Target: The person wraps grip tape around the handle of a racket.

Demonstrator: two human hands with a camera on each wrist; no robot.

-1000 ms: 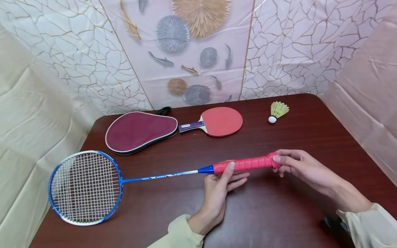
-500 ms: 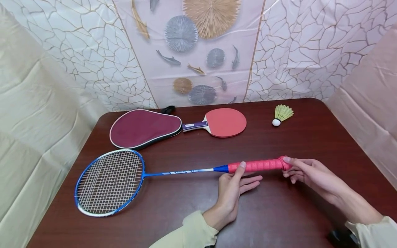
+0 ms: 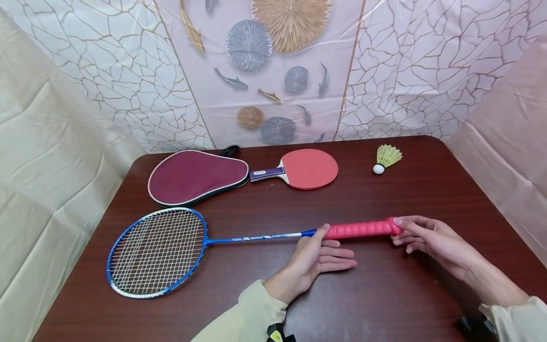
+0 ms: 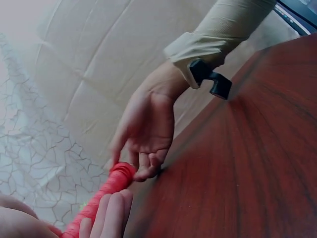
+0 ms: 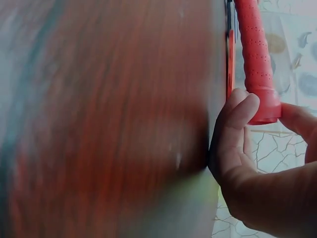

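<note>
A blue-and-white badminton racket (image 3: 248, 238) lies lengthwise across the table, its strung head at left and its red-wrapped handle at right. Pinched between thumb and fingers of my right hand (image 3: 442, 242) is the handle's butt end, also seen in the right wrist view. My left hand (image 3: 305, 263) is at the joint of blue cone and red grip. Its thumb touches the racket from above, while the other fingers stretch out straight below the handle. In the left wrist view, the red handle (image 4: 106, 191) runs between the left thumb side and fingers.
Behind the racket lie a maroon paddle case (image 3: 198, 178) and a red table tennis paddle (image 3: 309, 169). A yellow shuttlecock (image 3: 386, 157) rests at the back right of the dark wooden table (image 3: 427, 190). Patterned cloth (image 3: 273, 71) hangs behind.
The racket has shifted right and its head appears lower, close to the table. My left hand has slid along the grip toward the cone, its fingers spreading straighter. The right hand keeps its pinch.
</note>
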